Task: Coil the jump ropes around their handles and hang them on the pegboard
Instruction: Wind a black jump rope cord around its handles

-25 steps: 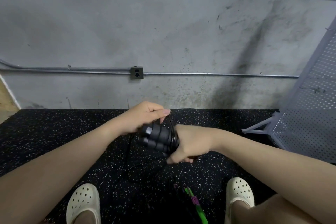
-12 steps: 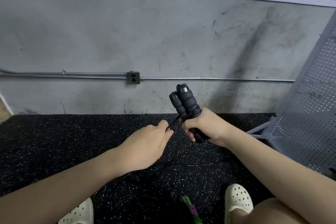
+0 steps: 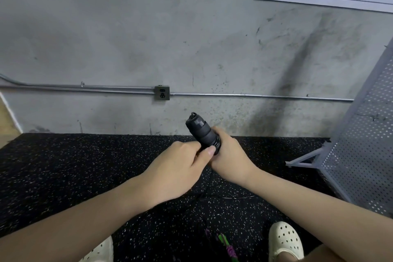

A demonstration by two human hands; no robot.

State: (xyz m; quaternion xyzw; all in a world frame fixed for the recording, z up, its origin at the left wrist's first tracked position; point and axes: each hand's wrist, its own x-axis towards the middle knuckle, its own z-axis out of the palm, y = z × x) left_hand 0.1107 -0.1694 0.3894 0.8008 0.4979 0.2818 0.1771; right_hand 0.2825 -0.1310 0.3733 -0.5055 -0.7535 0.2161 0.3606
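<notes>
Left hand (image 3: 180,164) brought back against the handles (image 3: 202,132) since half a second ago.
Handles gripped by right hand (image 3: 228,155); thin, limp cord (image 3: 204,189) apparently pinched by the left, trailing toward 6 o'clock; foam is best clasped mid-length.

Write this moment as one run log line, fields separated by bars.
right hand grips black handles | left hand pinches rope at handles | rope tail hangs loose | pegboard right

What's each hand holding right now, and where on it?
Right hand grips the black jump rope handles at their lower end. Left hand pinches the rope beside them.
</notes>
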